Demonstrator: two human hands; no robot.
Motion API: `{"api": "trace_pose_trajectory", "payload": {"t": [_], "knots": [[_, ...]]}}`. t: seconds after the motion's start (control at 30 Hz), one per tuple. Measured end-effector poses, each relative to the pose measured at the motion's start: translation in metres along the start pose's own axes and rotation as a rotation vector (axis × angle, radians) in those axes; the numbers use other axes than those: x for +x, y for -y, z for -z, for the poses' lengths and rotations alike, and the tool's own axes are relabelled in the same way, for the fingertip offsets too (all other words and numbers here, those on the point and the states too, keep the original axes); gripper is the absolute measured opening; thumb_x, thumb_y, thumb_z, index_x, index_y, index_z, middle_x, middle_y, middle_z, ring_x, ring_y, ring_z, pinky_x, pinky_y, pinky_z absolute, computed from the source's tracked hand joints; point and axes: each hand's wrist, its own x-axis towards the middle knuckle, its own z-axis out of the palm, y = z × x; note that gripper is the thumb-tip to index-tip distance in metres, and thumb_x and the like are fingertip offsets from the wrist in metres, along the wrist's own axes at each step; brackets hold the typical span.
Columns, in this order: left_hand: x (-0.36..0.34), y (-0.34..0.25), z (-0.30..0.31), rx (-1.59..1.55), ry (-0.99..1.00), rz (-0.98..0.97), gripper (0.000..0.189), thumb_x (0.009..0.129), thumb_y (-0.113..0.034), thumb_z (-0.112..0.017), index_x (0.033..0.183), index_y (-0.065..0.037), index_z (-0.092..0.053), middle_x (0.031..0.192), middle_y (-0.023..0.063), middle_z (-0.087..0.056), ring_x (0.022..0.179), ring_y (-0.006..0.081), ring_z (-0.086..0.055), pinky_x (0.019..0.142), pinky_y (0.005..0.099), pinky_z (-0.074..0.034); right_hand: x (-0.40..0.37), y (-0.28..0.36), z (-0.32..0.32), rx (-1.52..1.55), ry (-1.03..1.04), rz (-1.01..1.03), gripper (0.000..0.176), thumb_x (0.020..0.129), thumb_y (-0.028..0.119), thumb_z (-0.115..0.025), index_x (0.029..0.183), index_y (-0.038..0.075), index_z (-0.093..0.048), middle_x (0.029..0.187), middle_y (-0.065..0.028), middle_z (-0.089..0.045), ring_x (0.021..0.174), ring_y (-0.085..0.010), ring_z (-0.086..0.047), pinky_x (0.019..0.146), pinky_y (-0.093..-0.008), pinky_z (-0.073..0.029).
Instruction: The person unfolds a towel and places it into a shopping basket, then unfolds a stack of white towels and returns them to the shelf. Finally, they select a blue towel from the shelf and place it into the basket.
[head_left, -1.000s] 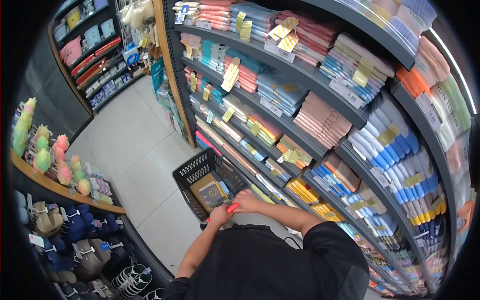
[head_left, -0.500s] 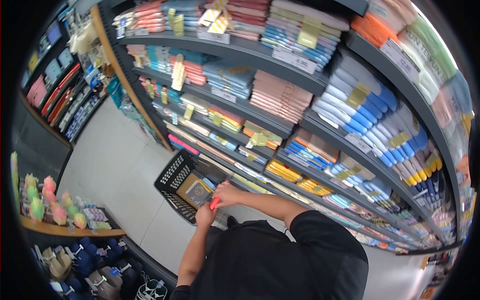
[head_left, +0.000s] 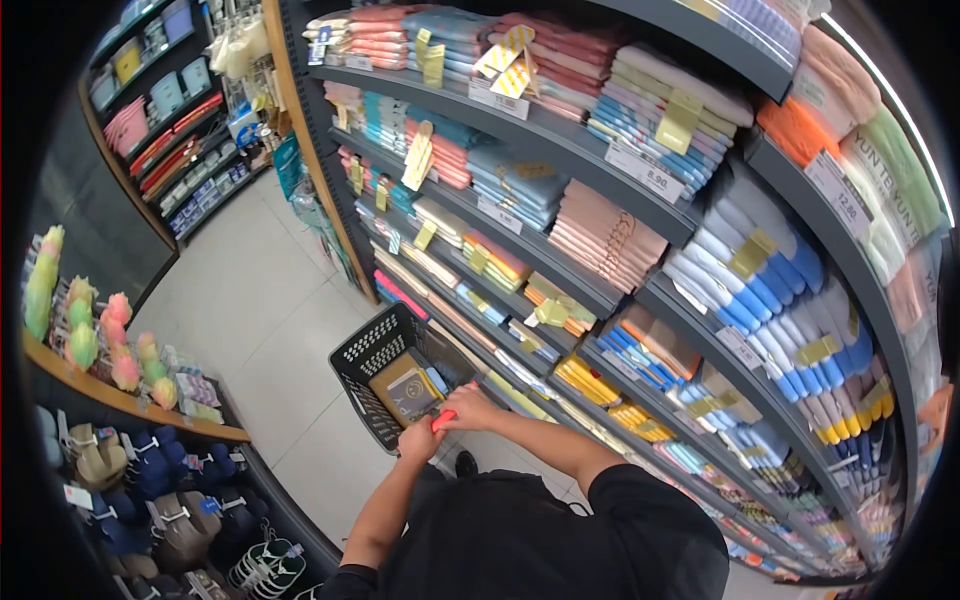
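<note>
A black shopping basket [head_left: 362, 352] with slotted sides is in front of me, low over the tiled floor. Its red handle [head_left: 443, 421] lies between my two hands. My left hand [head_left: 417, 439] is closed on the near-left end of the handle, and my right hand [head_left: 470, 409] wraps the other end. Inside the basket rests a brown and grey package [head_left: 408, 388] with a smiley face printed on it. Beside that package is a small light-blue item [head_left: 436, 380], whose kind I cannot make out.
Shelves of folded towels [head_left: 610, 235] with price tags rise along my right. To the left, a low display holds pastel tassel-like toys [head_left: 118, 340] above slippers [head_left: 185, 525]. A tiled aisle [head_left: 262, 265] runs ahead to more shelves [head_left: 165, 110].
My view has turned a little left, so shelves and displays sit farther right in the picture. The basket has shifted slightly with it. Both hands keep their grip on the red handle.
</note>
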Motion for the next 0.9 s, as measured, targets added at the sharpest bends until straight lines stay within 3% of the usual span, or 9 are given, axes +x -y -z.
{"api": "trace_pose_trajectory", "payload": {"t": [0.27, 0.53, 0.9], "knots": [[0.004, -0.002, -0.015, -0.031, 0.066, -0.001, 0.05, 0.086, -0.055, -0.06, 0.096, -0.006, -0.064, 0.086, 0.0215, -0.07, 0.084, 0.0397, -0.069, 0.074, 0.0516, -0.054, -0.003, -0.005, 0.007, -0.036, 0.057, 0.006, 0.042, 0.075, 0.056, -0.072, 0.09, 0.017, -0.072, 0.088, -0.0042, -0.068, 0.094, -0.0263, -0.062, 0.087, -0.0424, -0.042], [-0.001, -0.018, -0.014, -0.078, 0.0, 0.03, 0.047, 0.086, -0.053, -0.06, 0.094, -0.007, -0.063, 0.082, 0.0212, -0.069, 0.079, 0.0406, -0.068, 0.07, 0.0528, -0.053, -0.001, -0.011, 0.02, 0.017, 0.025, 0.025, 0.044, 0.071, 0.051, -0.077, 0.086, 0.011, -0.07, 0.09, -0.0079, -0.067, 0.095, -0.0298, -0.061, 0.089, -0.0433, -0.043], [0.022, 0.001, -0.002, -0.04, -0.106, 0.044, 0.044, 0.084, -0.052, -0.063, 0.092, -0.009, -0.062, 0.077, 0.0186, -0.069, 0.073, 0.0391, -0.069, 0.064, 0.052, -0.053, 0.034, -0.019, 0.012, 0.017, 0.002, 0.02, 0.044, 0.068, 0.049, -0.08, 0.085, 0.009, -0.07, 0.09, -0.0095, -0.067, 0.095, -0.0316, -0.06, 0.086, -0.044, -0.044]]}}
